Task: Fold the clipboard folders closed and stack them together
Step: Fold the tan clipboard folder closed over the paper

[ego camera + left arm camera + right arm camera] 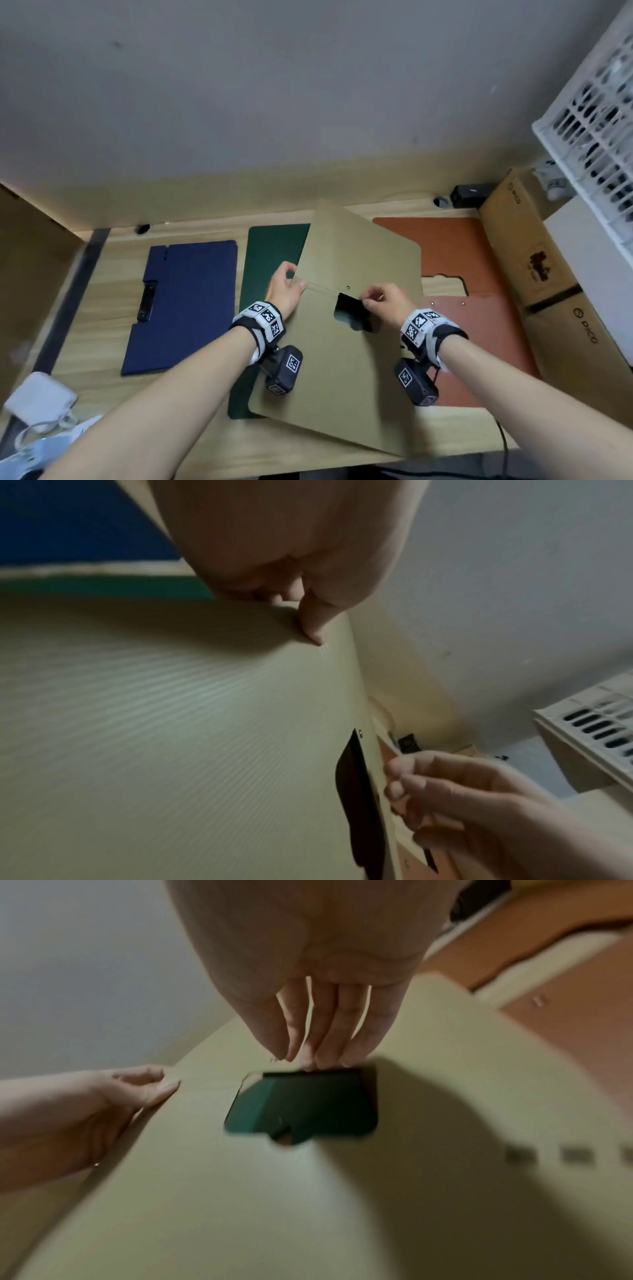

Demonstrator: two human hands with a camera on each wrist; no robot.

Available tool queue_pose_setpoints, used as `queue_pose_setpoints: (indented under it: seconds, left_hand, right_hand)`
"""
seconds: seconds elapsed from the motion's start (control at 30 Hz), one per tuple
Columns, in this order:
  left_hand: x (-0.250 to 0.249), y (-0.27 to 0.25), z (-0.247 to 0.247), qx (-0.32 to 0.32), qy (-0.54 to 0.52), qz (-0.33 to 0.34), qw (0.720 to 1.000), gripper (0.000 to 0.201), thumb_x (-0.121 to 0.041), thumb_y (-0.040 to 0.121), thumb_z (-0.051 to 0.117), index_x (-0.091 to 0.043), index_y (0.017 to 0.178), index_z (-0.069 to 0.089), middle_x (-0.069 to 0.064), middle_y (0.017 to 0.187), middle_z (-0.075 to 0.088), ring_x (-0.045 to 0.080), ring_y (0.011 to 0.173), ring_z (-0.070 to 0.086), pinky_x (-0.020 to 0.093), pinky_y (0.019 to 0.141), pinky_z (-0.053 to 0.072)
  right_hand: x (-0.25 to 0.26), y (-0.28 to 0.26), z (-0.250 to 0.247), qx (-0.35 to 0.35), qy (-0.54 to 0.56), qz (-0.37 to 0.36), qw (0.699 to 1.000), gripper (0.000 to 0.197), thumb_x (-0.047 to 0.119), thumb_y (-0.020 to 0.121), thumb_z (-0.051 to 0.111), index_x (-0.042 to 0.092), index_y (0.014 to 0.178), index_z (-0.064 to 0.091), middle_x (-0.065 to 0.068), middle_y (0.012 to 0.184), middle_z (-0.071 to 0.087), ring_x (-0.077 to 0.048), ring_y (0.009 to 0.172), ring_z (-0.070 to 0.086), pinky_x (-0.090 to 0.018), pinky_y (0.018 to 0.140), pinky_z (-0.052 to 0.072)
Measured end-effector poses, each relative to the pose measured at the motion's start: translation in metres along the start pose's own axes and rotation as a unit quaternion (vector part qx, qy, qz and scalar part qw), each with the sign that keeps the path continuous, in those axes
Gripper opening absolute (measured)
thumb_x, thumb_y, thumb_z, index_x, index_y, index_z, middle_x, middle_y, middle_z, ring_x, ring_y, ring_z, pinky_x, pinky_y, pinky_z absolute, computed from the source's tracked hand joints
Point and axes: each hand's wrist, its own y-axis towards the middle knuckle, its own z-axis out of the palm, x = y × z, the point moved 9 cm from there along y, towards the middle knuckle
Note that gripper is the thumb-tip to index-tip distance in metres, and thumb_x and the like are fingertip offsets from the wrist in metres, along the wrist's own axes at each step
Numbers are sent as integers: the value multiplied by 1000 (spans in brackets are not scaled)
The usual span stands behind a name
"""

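Note:
A khaki clipboard folder [342, 370] is held half-folded over the desk, its far flap tilted up. My left hand [286, 286] pinches its left edge at the fold line, thumb on top [315, 620]. My right hand [380, 298] pinches the folder at its black clip [352, 308] beside the cutout; the fingertips [325, 1053] sit on the clip's top edge. Under it lies a green folder [270, 253], which shows through the cutout [250, 1112]. An orange folder [452, 246] lies open to the right. A blue folder [185, 301] lies closed on the left.
Long cardboard boxes [534, 267] line the desk's right side, with a white slotted crate [596, 130] above them. A small black device [469, 195] sits at the back edge. A white adapter with cables [37, 401] lies at the front left of the wooden desk [102, 342].

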Motion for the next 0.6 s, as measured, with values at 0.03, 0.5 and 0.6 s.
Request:
queue_pose_setpoints:
  seconds: [0.03, 0.5, 0.6]
  left_hand:
    - [-11, 2, -12, 0, 21, 14, 1000, 21, -19, 87, 59, -35, 92, 48, 15, 82, 75, 35, 74, 71, 48, 77, 58]
    - [-242, -56, -121, -133, 366, 356, 849, 21, -28, 92, 55, -30, 111, 46, 6, 106, 73, 37, 91, 66, 40, 77, 52]
    - [-248, -56, -125, -141, 370, 371, 840, 16, -25, 93, 55, -28, 107, 48, 3, 100, 74, 34, 87, 66, 39, 74, 52]
  right_hand:
    - [15, 4, -20, -22, -5, -18, 1000, 8, 21, 85, 67, 28, 81, 69, 5, 84, 69, -16, 79, 62, -27, 75, 46]
    - [253, -24, -176, -277, -366, -307, 834, 63, 25, 75, 76, 24, 133, 52, -3, 146, 47, -26, 139, 37, -44, 121, 17]
    - [258, -26, -184, -279, -347, -277, 852, 20, 25, 85, 65, 26, 105, 66, 1, 105, 70, -26, 105, 62, -39, 106, 40]
